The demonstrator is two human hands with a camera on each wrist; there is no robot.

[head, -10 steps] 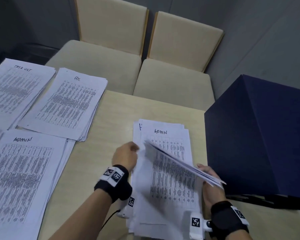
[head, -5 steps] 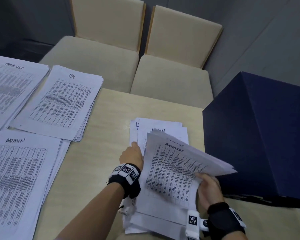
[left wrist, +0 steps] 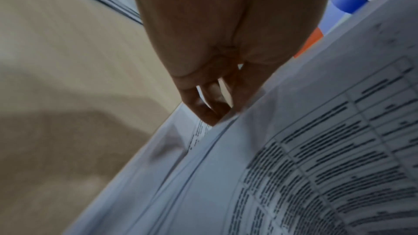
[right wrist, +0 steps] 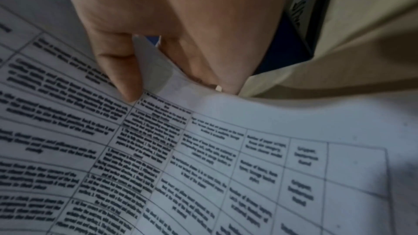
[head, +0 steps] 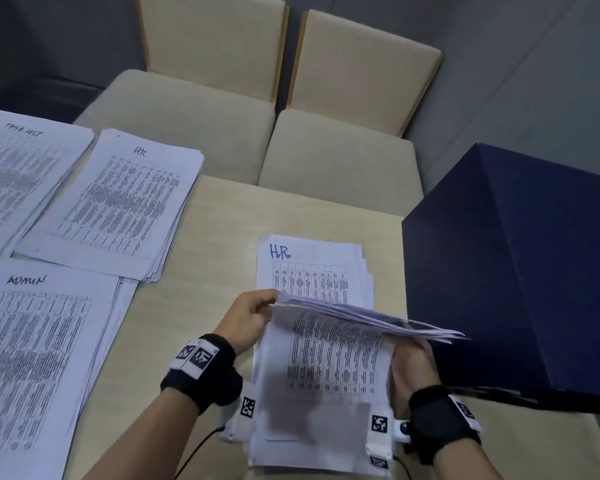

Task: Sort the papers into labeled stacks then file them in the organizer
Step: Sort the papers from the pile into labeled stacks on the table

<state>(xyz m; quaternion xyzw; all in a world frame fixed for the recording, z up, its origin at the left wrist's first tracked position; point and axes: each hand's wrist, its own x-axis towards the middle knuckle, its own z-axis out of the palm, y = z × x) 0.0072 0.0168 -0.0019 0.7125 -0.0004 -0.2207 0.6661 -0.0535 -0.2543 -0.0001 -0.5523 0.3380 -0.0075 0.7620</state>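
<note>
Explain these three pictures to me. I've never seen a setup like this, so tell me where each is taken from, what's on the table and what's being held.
No machine here: a person sorts papers, wearing one camera on the head and one on each wrist. The head view looks down at a wooden table. On it lie paper stacks hand-labelled TASK LIST, HR and ADMIN, an unsorted pile whose top sheet reads HR, and a dark blue box. The left hand and right hand grip a lifted bundle of sheets above that pile. The wrist views show the fingers up close on the paper.
</note>
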